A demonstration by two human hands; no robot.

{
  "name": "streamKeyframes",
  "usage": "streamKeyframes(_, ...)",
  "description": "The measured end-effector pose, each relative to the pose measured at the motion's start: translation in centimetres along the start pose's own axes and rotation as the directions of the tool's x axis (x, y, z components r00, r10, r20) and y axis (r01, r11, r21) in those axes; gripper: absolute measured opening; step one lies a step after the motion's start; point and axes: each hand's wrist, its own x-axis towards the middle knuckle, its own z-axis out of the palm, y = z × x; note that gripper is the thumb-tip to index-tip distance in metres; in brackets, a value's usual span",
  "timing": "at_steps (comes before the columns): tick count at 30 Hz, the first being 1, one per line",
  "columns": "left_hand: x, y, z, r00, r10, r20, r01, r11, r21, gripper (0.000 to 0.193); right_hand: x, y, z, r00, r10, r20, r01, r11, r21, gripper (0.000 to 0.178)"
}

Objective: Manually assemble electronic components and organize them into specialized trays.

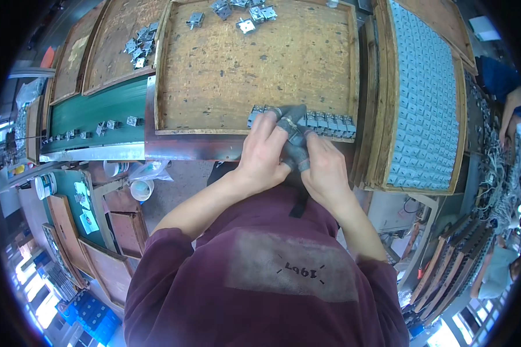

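My left hand (pixel 261 151) and my right hand (pixel 325 165) meet at the near edge of a shallow wooden tray (pixel 214 81). Dark grey coverings wrap several of my fingers. Both hands are closed, their fingertips pressed together around what looks like a small metal part (pixel 296 137), mostly hidden by the fingers. Just beyond them, a row of small metal box-shaped parts (pixel 330 124) lines the tray's near right side; my left hand covers some of that row. Several loose metal parts (pixel 257 13) lie scattered at the tray's far side.
Left of the tray runs a green conveyor belt (pixel 98 104) carrying several metal parts, with more parts (pixel 140 46) on a board behind it. A wooden tray packed with metal parts (pixel 425 104) stands at right. Another person's arm (pixel 512 107) shows at far right. A white bucket (pixel 141 189) sits below left.
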Motion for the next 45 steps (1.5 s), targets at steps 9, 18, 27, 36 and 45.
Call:
streamKeyframes(9, -0.5, 0.1, -0.1, 0.985, 0.160, 0.057, -0.128, 0.921, -0.368, 0.073, -0.7, 1.6, -1.2, 0.910, 0.181, 0.374, -0.363, 0.783, 0.505, 0.045)
streamKeyframes(18, 0.4, -1.1, -1.8, 0.966, 0.215, 0.144, -0.192, 0.969, -0.154, 0.050, -0.6, 0.2, -3.6, 0.921, 0.237, 0.309, -0.310, 0.926, 0.214, 0.047)
streamKeyframes(27, 2.4, -11.9, -7.1, 0.771, -0.485, 0.412, 0.593, 0.783, -0.188, 0.047, -2.7, 9.1, -17.6, 0.740, 0.595, -0.313, -0.431, 0.778, 0.458, 0.021)
streamKeyframes(36, 1.6, -12.3, -5.3, 0.671, -0.476, 0.569, 0.703, 0.652, -0.285, 0.068, -0.3, 25.4, -28.3, 0.469, 0.643, -0.605, -0.744, 0.657, 0.121, 0.034)
streamKeyframes(45, -0.8, -11.9, -8.3, 0.869, -0.440, 0.225, 0.483, 0.854, -0.195, 0.051, -1.7, 38.8, -31.0, 0.452, 0.820, -0.351, -0.710, 0.569, 0.415, 0.041)
